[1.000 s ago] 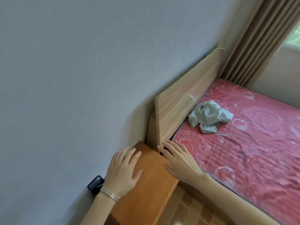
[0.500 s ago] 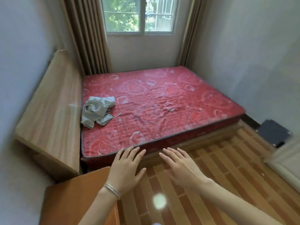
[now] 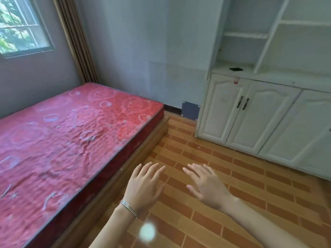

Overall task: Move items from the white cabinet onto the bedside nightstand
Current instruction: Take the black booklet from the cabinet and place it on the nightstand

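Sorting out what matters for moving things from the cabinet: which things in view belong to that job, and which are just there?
Job:
white cabinet
flat black item on its counter
left hand and right hand, both empty

Just there:
red mattress
curtain
window
grey wall panel

The bed [image 3: 75, 133] lies on the left, and the cabinet [image 3: 259, 113] stands on the right against the wall. Between them is the floor [image 3: 223, 176]. A small flat object [image 3: 236, 69] lies on the cabinet's counter, under the shelves [image 3: 250, 35].
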Demonstrator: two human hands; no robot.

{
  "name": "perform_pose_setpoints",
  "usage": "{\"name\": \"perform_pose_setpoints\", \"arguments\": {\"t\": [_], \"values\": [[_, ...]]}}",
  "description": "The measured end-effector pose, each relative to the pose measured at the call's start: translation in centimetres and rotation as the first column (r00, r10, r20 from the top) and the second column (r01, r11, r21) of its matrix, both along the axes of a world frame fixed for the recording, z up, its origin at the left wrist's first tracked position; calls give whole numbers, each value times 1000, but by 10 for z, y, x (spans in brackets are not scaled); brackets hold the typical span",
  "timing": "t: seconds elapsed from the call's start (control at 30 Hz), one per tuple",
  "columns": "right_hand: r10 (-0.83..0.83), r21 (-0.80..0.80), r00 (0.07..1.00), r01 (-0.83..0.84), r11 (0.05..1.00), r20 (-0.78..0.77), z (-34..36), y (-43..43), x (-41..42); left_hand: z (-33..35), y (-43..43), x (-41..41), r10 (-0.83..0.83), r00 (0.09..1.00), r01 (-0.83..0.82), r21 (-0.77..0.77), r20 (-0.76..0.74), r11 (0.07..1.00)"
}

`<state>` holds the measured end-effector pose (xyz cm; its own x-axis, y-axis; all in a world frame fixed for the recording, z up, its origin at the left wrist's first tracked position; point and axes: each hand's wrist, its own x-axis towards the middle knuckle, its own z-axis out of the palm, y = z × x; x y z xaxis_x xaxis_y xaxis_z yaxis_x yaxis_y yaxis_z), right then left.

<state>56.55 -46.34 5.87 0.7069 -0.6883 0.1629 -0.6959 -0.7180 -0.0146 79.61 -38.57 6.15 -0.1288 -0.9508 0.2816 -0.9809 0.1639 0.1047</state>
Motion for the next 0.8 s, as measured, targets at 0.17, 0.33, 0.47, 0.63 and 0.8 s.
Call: {"name": "perform_pose_setpoints", "arguments": {"t": [0.17, 0.33, 0.47, 0.63, 0.8], "values": [[-115, -25, 993, 115, 993, 6, 6, -60, -92, 0, -83, -86, -139, 990, 140, -14, 31, 990], [-198, -62, 980, 197, 978, 1, 21, -127, -164, 9, -161, -161, -208, 977, 210, -59, 46, 976], [-198, -78, 980, 199, 977, 25, 38, -170, -207, 23, -213, -205, -201, 979, 203, -97, 25, 974], [-226, -83, 972, 231, 969, 72, 48, -212, -237, 31, -268, -236, -212, 977, 213, -72, 20, 974], [-268, -66, 960, 273, 960, 79, 33, -258, -249, 19, -322, -251, -256, 966, 257, -30, 36, 966]]}}
